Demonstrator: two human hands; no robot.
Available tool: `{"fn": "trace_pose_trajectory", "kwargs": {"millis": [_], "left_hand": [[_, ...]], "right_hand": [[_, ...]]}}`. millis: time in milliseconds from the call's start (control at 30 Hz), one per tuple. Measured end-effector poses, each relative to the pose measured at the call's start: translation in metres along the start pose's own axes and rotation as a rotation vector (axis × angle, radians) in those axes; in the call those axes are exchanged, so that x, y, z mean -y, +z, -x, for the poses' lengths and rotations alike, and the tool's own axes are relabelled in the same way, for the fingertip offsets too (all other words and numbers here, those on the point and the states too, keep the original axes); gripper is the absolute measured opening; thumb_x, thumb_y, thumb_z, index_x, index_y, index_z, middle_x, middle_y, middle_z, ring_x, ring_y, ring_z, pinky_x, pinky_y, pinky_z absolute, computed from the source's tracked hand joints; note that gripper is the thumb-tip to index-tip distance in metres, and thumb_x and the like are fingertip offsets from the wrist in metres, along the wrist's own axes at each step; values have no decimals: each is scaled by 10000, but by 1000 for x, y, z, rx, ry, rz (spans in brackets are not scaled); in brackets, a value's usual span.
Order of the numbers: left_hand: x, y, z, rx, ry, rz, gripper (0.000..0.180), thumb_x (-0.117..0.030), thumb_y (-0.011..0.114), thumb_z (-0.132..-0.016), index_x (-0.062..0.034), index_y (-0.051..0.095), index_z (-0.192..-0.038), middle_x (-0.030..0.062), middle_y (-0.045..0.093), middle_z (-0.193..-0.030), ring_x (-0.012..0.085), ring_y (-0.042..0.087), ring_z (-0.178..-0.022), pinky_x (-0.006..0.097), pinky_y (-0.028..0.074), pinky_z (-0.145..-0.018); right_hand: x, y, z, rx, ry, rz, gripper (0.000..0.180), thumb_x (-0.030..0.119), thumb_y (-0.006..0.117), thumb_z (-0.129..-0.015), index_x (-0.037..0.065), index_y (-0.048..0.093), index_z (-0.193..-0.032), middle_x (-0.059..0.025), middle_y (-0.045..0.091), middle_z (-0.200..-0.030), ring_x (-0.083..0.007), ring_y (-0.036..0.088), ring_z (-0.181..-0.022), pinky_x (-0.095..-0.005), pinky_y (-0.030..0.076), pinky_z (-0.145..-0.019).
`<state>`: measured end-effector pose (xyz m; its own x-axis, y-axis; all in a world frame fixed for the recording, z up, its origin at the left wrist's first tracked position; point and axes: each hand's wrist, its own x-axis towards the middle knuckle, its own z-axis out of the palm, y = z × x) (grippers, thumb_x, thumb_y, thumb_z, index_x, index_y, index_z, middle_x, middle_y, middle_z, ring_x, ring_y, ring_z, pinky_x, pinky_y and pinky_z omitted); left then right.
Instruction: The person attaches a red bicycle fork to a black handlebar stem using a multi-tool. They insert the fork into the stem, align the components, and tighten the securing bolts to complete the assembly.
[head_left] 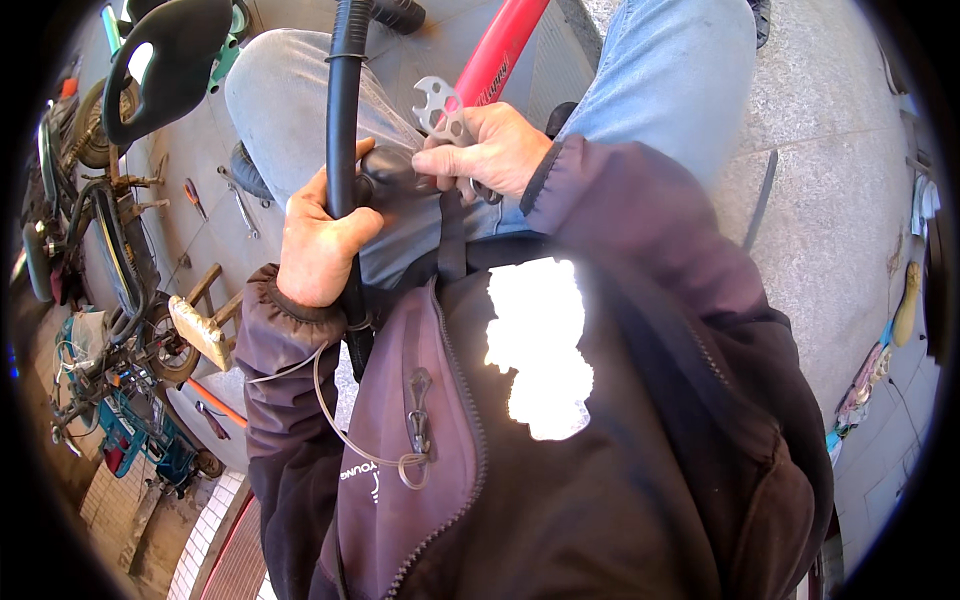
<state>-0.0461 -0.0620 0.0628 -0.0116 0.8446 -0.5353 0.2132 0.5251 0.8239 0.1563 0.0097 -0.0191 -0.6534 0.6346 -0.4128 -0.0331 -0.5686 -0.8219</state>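
L hand [318, 240] fist-tight round black tube [345, 110], rigid & smooth, prob best gripped low by the lap. R hand [485, 150] pinches flat multi-hole wrench [440, 108] — thin steel, light, stiff — at black knob [385, 178].

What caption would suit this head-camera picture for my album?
Left hand grips a black tube while the right hand holds a flat metal multi-wrench at a black part, above jeans-clad knees.

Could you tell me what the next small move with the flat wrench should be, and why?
Probably seat the flat multi-hole wrench onto the fitting at the black joint. The right hand pinches the wrench right beside that joint, while the left hand grips the black tube, steadying it.
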Motion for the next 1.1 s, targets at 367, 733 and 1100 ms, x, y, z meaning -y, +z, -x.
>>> {"fn": "trace_pose_trajectory", "kwargs": {"millis": [367,733,1100], "left_hand": [[-16,-16,5,-68,42,79,640,-14,596,-698,78,512,-1326,175,585,-1237,225,633,-1025,353,594,-803],[-30,-24,12,67,166,164,611,63,536,-701,24,543,-1311,48,632,-1030,130,620,-955,279,486,-887],[-42,-21,-7,241,410,-135,561,47,509,-690,27,599,-1243,-31,512,-806,60,430,-717,200,376,-686]], "right_hand": [[4,-6,-5,-114,-84,96,267,236,749,-867,27,663,-1008,-20,611,-757,-85,542,-589,-237,441,-550],[17,-5,-15,-284,-233,-46,198,185,726,-871,15,656,-945,-22,630,-717,-54,518,-528,-220,407,-467],[6,-58,-69,-573,135,12,422,454,698,-865,38,664,-929,-51,651,-746,-125,571,-554,-273,435,-496]]}}
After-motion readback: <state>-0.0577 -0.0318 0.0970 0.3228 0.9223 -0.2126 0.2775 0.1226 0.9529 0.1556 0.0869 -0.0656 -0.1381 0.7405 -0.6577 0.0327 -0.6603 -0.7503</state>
